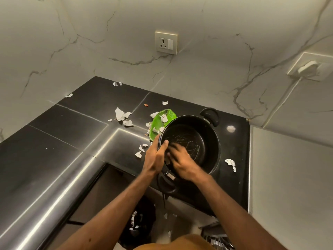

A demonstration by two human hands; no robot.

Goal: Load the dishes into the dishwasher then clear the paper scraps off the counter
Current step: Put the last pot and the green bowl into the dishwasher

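Note:
A black two-handled pot [203, 134] is tilted toward me over the front edge of the black counter [75, 127]. My left hand [155, 156] grips its near left rim, thumb inside. My right hand [180, 160] reaches into the pot, blurred, fingers spread over the scratched bottom; a small paper bit shows near them. Behind the pot lies a green plate [158, 121] with paper scraps [163, 118] on it. More torn paper scraps [122, 115] are scattered over the counter, some near the front edge [139, 152] and some to the right [230, 162].
A marble wall carries a socket [166, 42] at the back and a plugged-in white adapter [307, 68] on the right. A black bin [138, 222] holding paper stands on the floor below. A dishwasher rack corner [218, 239] shows at the bottom right. A white panel [288, 177] borders the counter's right side.

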